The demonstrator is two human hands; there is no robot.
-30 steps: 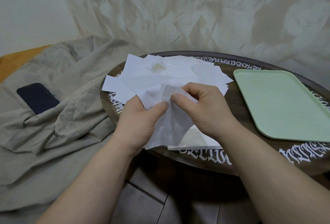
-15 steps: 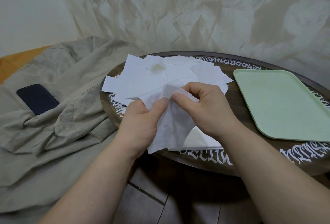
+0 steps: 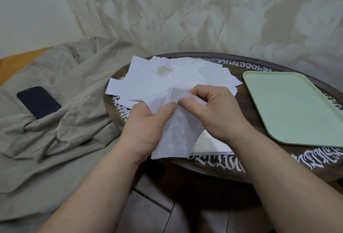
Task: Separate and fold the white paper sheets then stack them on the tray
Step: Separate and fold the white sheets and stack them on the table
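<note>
Left hand [image 3: 144, 127] and right hand [image 3: 217, 114] fingers pinching one white sheet [image 3: 176, 136], green tray [image 3: 289, 106] beside

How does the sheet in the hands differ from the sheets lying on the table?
The held sheet is lifted, hanging crumpled; the pile of sheets lies flat on the table. The left hand and right hand pinch the held sheet; nothing touches the pile. Both are white.

bare forearms, left hand [image 3: 144, 127], right hand [image 3: 217, 114] (no sleeves, no rings)
</note>
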